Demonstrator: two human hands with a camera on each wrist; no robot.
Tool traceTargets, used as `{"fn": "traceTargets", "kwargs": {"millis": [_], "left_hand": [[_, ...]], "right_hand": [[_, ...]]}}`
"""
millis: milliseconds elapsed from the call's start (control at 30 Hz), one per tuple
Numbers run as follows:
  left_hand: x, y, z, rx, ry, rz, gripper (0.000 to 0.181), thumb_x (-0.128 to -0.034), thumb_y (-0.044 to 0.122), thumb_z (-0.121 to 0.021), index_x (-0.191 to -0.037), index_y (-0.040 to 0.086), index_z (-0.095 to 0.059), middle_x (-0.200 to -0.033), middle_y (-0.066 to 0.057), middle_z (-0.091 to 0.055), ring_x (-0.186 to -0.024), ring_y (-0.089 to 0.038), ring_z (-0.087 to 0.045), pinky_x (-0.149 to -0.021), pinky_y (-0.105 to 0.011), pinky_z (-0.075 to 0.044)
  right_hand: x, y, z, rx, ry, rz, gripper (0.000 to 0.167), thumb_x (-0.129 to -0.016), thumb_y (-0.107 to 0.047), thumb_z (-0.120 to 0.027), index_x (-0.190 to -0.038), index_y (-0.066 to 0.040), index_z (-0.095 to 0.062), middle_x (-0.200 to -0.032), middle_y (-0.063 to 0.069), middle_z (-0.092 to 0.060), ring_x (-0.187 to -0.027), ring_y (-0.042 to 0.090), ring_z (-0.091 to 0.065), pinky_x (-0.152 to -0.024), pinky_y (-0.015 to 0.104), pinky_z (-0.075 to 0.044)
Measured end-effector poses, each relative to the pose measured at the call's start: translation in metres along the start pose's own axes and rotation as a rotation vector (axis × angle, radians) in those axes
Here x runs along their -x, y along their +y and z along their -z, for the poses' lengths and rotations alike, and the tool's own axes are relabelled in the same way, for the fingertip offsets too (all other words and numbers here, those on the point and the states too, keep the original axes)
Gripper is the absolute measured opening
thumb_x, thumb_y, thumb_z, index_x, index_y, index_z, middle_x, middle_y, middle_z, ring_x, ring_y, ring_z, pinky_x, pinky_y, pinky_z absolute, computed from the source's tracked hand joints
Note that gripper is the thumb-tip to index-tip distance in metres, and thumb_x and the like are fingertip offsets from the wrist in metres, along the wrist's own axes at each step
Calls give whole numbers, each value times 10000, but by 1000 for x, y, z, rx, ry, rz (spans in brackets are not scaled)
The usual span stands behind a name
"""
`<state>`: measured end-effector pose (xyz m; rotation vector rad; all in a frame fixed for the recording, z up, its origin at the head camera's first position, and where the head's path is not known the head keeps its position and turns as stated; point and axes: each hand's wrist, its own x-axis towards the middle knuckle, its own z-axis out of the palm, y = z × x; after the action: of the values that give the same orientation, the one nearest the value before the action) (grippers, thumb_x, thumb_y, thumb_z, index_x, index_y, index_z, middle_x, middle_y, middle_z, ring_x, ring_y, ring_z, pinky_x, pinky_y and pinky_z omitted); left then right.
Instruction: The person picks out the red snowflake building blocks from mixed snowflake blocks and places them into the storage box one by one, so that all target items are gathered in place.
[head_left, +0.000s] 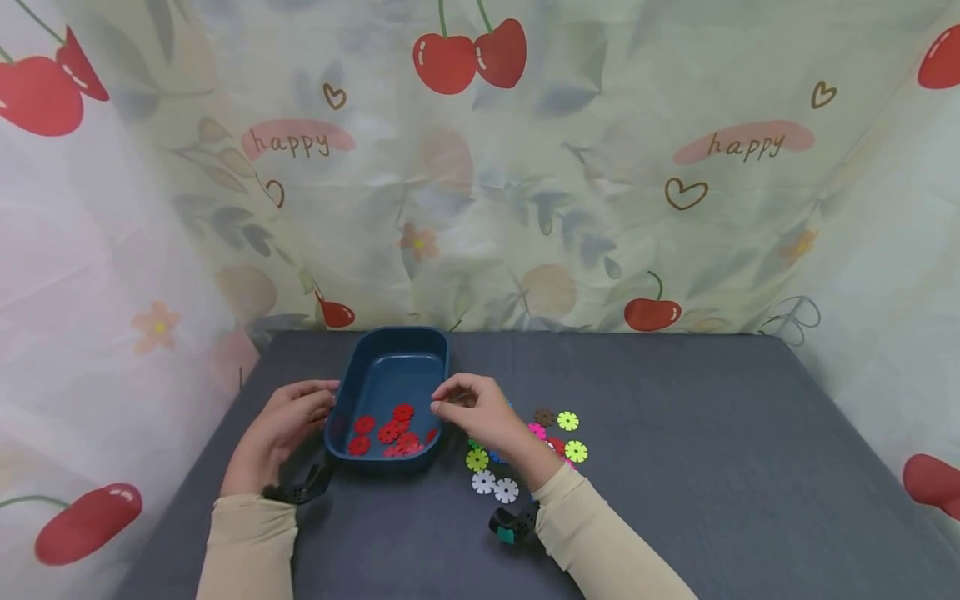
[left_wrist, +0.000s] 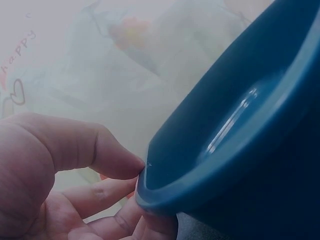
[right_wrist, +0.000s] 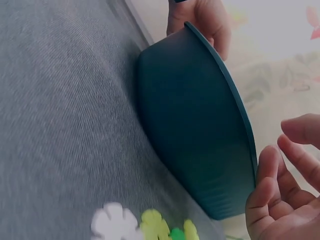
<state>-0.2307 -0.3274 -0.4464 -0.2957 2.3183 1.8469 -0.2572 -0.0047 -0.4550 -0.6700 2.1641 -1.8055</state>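
Observation:
A deep blue plastic tub stands on the left part of the table, with several red notched discs lying at its near end. At the tub's left side my left hand pinches the rim; the left wrist view shows the thumb against the edge and other fingers below it. Over the right rim is my right hand, its fingers loosely bent. In the right wrist view a gap shows between the thumb and fingers, and nothing is seen held there.
Right of the tub, partly under my right forearm, lie loose notched discs: white discs, yellow-green discs, a brown disc, and pink, red and blue ones. A printed curtain borders the dark grey table at the back.

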Motion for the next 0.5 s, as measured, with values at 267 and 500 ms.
{"fn": "traceTargets", "kwargs": {"millis": [267, 500], "left_hand": [[1, 2, -2, -8, 0, 4, 504, -1079, 161, -533, -1529, -61, -486, -1491, -254, -566, -1062, -127, -657, -854, -209, -569], [0, 2, -1, -8, 2, -3, 508, -1074, 156, -538, -1531, -59, -487, -1438, -209, -609, -1040, -108, -661, -854, -210, -571]], "right_hand": [[12, 1, 26, 41, -11, 6, 196, -1031, -218, -717, -1160, -73, -746, -1121, 95, -718, -1007, 511, -651, -850, 592, -585], [28, 4, 60, 117, 17, 13, 152, -1032, -228, -716, -1138, -124, -752, -1146, 98, -717, -1015, 481, -663, -857, 566, -579]]}}
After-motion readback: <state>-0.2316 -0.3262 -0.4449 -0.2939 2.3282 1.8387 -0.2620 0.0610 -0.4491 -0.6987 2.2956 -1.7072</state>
